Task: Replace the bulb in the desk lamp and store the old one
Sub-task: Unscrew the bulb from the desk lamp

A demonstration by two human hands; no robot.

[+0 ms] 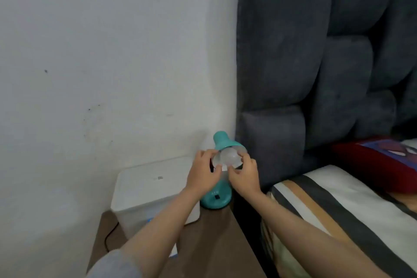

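Both forearms reach over the table (209,253); left hand (203,176) and right hand (244,176) have fingers (208,153) pinched on the bulb (228,156) in the lamp (222,142). Looks like the unscrewing step; next, twist gently.

lamp (220,142): teal, smooth, semi-gloss, looked like painted metal or plastic | bulb (226,156): frosted white, smooth | box (144,189): white plastic, matt | tabletop (209,244): brown wood-look, smooth matt | headboard (304,52): dark grey cloth, tufted, nappy | bedding (352,205): striped cloth | wall (101,52): matt white paint, scuffed
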